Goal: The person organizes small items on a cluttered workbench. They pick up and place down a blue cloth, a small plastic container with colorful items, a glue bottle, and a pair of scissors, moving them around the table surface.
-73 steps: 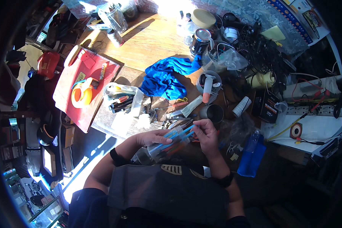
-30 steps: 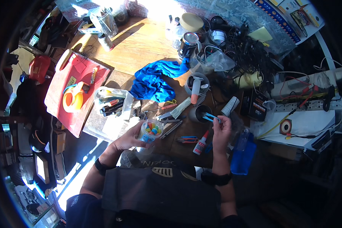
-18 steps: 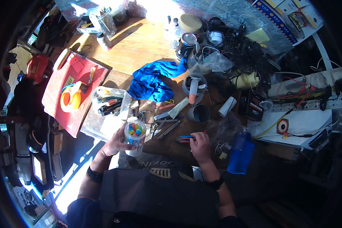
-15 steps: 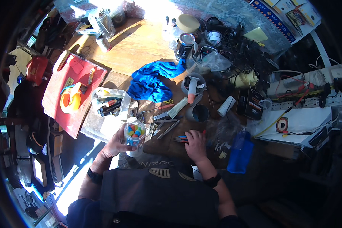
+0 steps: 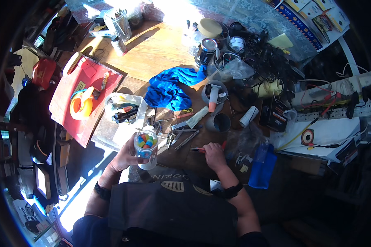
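"What could go wrong on your tabletop (image 5: 152, 45)?"

"Your clear cup (image 5: 151, 153), nearer you and left of the blue cloth (image 5: 169, 88), could tip and scatter its coloured pieces (image 5: 146, 140) — likely if your hold slackens."

"And your hands?"

"Left hand (image 5: 127, 156): half-curled, holding the cup. Right hand (image 5: 214, 155): curled by the red-handled tool (image 5: 199, 150), nearer you and right of the cloth — whether gripping, I cannot tell."

Nearer me than the crumpled bright-blue cloth (image 5: 169, 95), I see red, yellow, green and blue pieces (image 5: 146, 141) in my round clear plastic tub (image 5: 150, 164). Left of the cloth: a flat red folder (image 5: 66, 109), a ring-shaped orange tape roll (image 5: 75, 109). Beyond the cloth: a mottled blue-grey wall (image 5: 255, 18).
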`<action>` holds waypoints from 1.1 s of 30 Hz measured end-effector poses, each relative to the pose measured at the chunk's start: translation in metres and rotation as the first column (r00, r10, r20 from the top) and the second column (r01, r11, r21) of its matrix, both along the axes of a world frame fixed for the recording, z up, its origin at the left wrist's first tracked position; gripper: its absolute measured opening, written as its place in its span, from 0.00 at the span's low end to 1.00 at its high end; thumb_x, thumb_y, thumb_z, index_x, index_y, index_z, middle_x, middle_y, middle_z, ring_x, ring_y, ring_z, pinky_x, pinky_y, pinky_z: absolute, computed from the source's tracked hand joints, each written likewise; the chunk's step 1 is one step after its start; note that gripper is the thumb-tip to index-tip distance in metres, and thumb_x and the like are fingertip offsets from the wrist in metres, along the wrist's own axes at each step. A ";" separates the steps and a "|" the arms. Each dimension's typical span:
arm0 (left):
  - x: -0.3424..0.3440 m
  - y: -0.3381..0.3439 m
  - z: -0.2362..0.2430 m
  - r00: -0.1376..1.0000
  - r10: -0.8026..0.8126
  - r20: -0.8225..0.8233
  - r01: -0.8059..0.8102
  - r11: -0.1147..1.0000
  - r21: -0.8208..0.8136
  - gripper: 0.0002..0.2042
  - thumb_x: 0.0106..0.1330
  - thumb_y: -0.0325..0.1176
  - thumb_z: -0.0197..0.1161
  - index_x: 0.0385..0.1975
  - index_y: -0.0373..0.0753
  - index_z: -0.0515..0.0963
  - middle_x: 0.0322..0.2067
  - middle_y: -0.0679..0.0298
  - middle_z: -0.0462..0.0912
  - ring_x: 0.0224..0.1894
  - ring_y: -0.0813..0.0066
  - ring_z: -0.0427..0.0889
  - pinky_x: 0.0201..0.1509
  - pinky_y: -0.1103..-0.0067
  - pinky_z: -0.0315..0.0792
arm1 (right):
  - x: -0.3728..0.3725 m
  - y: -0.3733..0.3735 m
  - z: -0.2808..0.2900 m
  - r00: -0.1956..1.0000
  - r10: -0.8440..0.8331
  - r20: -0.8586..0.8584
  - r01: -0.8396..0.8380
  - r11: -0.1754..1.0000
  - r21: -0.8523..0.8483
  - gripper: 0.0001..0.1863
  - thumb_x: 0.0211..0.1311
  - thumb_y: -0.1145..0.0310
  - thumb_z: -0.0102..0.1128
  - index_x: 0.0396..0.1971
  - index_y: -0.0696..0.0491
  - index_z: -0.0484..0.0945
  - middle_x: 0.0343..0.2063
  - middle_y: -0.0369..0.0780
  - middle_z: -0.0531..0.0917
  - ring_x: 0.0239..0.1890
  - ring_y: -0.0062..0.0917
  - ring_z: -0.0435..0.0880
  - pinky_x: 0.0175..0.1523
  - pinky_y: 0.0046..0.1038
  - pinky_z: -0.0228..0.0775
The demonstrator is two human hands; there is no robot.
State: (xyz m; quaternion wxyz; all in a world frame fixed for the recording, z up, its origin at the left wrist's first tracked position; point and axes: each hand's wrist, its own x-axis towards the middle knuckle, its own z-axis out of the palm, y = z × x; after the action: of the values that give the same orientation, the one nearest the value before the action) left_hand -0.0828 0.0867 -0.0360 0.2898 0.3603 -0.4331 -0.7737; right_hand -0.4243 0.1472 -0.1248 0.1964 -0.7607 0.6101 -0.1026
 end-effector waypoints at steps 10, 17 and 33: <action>0.029 -0.008 0.019 0.993 0.031 -0.113 -0.024 0.998 0.064 0.39 0.41 0.28 0.74 0.55 0.37 0.60 0.44 0.61 0.74 0.47 0.70 0.75 0.53 0.74 0.69 | -0.012 -0.009 0.070 0.419 -0.588 0.692 0.553 0.770 0.318 0.11 0.61 0.75 0.54 0.43 0.57 0.70 0.28 0.34 0.75 0.24 0.14 0.75 0.28 0.16 0.68; 0.076 -0.036 0.070 0.913 0.400 -0.079 -0.408 0.887 -0.219 0.38 0.43 0.39 0.75 0.54 0.31 0.64 0.48 0.50 0.75 0.49 0.62 0.77 0.56 0.69 0.70 | -0.021 -0.043 0.083 0.503 -0.710 0.493 0.628 0.692 0.356 0.12 0.60 0.76 0.52 0.45 0.57 0.71 0.26 0.33 0.76 0.20 0.12 0.74 0.22 0.14 0.64; 0.097 -0.275 0.009 0.925 0.380 -0.018 -0.364 0.869 -0.334 0.30 0.48 0.22 0.67 0.53 0.36 0.61 0.46 0.60 0.73 0.49 0.68 0.74 0.54 0.71 0.72 | 0.057 -0.018 0.096 -0.054 -0.732 0.679 0.732 0.434 0.526 0.14 0.58 0.78 0.53 0.45 0.56 0.70 0.26 0.37 0.76 0.21 0.18 0.74 0.28 0.18 0.68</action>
State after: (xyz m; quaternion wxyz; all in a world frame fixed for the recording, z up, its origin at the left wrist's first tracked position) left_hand 0.0144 -0.1882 -0.0270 0.4790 0.4017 -0.4863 -0.6105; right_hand -0.3671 0.1291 -0.0288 0.3819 -0.1479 0.7274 -0.5507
